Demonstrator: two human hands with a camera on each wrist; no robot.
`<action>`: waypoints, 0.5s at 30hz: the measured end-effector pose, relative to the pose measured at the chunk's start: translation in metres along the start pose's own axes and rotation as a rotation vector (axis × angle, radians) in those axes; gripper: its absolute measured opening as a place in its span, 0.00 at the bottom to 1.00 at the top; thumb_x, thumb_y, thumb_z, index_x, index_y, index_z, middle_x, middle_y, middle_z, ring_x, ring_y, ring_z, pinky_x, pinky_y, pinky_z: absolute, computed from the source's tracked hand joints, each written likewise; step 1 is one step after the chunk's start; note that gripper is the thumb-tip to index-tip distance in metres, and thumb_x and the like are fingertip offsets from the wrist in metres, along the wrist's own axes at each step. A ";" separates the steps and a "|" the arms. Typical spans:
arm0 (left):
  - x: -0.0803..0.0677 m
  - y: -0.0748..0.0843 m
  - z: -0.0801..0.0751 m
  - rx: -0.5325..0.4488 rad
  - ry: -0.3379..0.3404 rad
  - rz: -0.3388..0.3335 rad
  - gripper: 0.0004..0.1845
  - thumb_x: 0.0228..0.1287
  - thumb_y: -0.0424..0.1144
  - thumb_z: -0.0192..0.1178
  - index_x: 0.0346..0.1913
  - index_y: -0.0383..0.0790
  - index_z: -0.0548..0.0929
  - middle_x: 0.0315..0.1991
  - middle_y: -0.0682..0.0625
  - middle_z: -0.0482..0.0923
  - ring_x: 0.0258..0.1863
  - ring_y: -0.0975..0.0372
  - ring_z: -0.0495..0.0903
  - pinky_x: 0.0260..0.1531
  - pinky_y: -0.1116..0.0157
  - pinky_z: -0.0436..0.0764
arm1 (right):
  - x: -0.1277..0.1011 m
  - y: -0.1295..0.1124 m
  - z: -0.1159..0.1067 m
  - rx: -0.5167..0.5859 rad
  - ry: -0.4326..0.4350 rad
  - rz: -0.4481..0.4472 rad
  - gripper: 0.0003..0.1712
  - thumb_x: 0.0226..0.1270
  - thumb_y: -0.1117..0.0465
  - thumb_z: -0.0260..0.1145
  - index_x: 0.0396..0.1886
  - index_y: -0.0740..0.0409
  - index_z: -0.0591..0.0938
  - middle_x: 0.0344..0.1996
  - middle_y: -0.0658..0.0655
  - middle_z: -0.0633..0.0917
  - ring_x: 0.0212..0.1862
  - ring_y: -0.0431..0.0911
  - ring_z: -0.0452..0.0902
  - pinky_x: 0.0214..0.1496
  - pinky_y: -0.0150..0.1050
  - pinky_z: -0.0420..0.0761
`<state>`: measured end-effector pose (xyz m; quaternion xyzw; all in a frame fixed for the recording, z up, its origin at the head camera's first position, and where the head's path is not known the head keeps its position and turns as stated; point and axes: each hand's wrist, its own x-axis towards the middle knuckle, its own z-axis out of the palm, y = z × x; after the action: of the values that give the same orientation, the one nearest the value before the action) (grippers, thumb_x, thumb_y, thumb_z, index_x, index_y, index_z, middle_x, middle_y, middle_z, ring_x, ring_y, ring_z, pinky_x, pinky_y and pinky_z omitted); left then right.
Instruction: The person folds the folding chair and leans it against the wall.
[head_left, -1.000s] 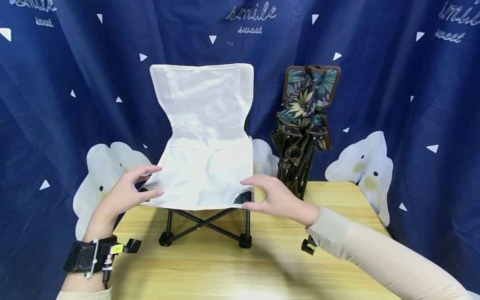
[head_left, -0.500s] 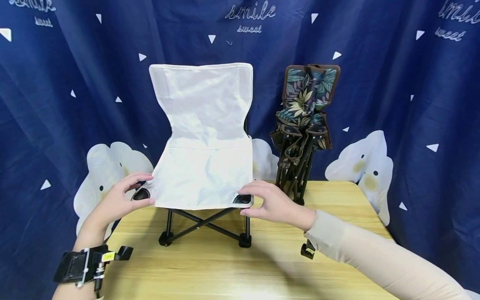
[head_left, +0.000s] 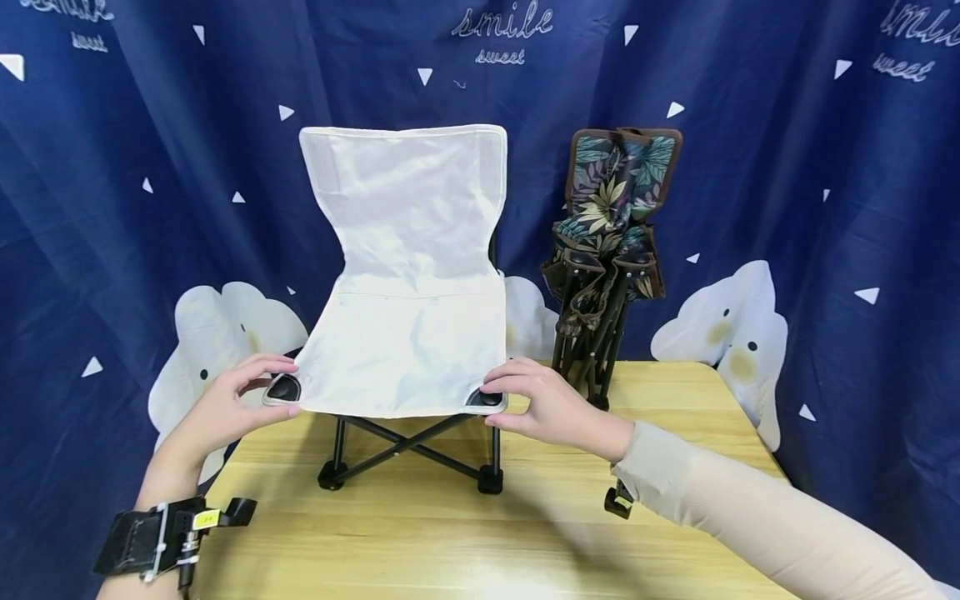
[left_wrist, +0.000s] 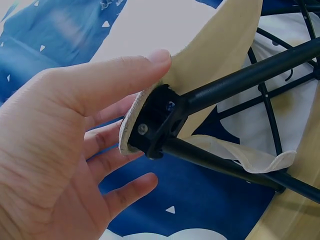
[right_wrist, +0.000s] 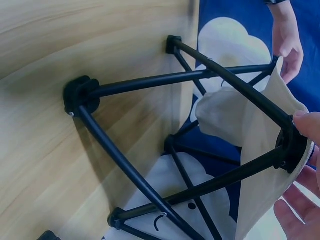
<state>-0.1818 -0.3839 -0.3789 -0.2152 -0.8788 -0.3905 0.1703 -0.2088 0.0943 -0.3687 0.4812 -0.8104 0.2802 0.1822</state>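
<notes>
Fingers (left_wrist: pixel 125 75) of left hand (head_left: pixel 225 408): thumb on top, other fingers under, pinching front-left seat corner of white folding chair (head_left: pixel 408 333). Right hand (head_left: pixel 543 404): same pinch grip on front-right corner, thumb over the black corner cap, fingers curled beneath. Chair: unfolded, upright, centre-rear of wooden table (head_left: pixel 487 533), black crossed legs w/ feet on the tabletop. Black frame tubes (right_wrist: pixel 190 77) meet at corner joints under the cloth, per both wrist views. Leaf-print chair (head_left: pixel 611 242): folded, upright, just right of white chair, apart from both hands. Blue curtain (head_left: pixel 787 167) w/ white cloud shapes behind the table. Black wrist strap (head_left: pixel 161 537) on left forearm; beige sleeve (head_left: pixel 750 517) on right.
</notes>
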 end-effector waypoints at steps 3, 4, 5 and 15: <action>-0.002 -0.001 -0.001 -0.004 -0.005 0.002 0.26 0.52 0.25 0.82 0.56 0.36 0.89 0.59 0.63 0.82 0.57 0.81 0.76 0.59 0.85 0.72 | -0.001 0.001 0.001 -0.024 0.015 -0.012 0.18 0.58 0.61 0.86 0.48 0.61 0.93 0.49 0.57 0.91 0.53 0.52 0.86 0.58 0.47 0.89; -0.003 -0.002 -0.002 -0.005 -0.007 0.000 0.25 0.52 0.25 0.82 0.55 0.36 0.89 0.58 0.64 0.81 0.57 0.81 0.76 0.59 0.86 0.72 | -0.002 0.001 0.001 -0.030 0.017 -0.012 0.18 0.58 0.61 0.86 0.48 0.61 0.93 0.49 0.56 0.91 0.53 0.51 0.85 0.58 0.47 0.89; -0.004 -0.003 -0.002 -0.003 -0.009 -0.003 0.24 0.52 0.25 0.82 0.54 0.37 0.90 0.58 0.64 0.81 0.57 0.81 0.76 0.59 0.86 0.71 | -0.002 0.001 0.001 -0.031 0.017 -0.011 0.18 0.58 0.60 0.86 0.48 0.60 0.93 0.48 0.56 0.91 0.53 0.51 0.85 0.58 0.47 0.89; -0.009 -0.011 -0.006 0.014 0.009 0.008 0.23 0.51 0.21 0.81 0.51 0.36 0.91 0.52 0.66 0.83 0.53 0.80 0.78 0.58 0.87 0.74 | -0.004 0.002 -0.001 -0.030 0.037 -0.033 0.18 0.57 0.63 0.87 0.46 0.61 0.93 0.45 0.55 0.90 0.49 0.49 0.85 0.53 0.45 0.89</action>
<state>-0.1792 -0.3972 -0.3859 -0.2156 -0.8799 -0.3846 0.1772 -0.2092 0.0983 -0.3707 0.4863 -0.8031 0.2738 0.2089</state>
